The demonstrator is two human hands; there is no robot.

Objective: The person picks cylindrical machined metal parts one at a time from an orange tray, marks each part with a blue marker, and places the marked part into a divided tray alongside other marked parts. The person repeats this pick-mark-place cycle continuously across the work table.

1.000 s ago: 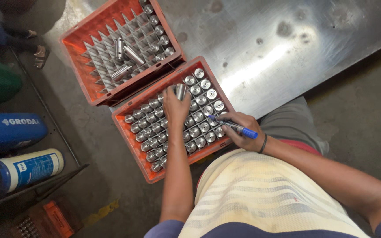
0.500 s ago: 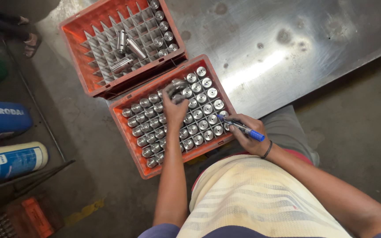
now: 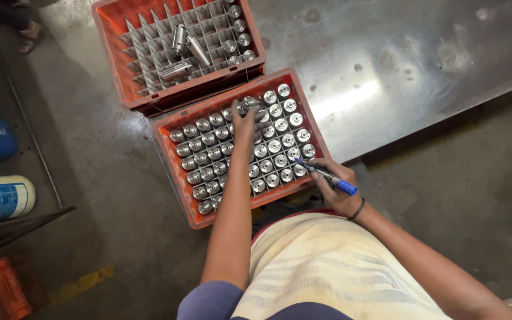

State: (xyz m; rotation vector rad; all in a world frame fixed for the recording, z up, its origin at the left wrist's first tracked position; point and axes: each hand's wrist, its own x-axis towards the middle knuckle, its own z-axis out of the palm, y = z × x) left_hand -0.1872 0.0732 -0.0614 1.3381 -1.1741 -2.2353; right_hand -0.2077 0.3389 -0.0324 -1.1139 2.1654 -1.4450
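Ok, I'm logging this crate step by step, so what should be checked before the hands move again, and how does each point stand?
1. Left hand on a metal cylinder in the near crate: ok, fingers around its top.
2. Right hand holds the blue marker: ok.
3. Marker tip uncapped: cannot tell.
4. Near crate cells filled: ok, upright cylinders wherever visible; the arm hides some.
5. Far crate sorted: not ok, several loose cylinders lie across the dividers.

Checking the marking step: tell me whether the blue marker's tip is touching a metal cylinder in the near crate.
Cannot tell. In the head view the right hand holds the blue marker with its tip at the near crate's edge row; any gap is too small to see.
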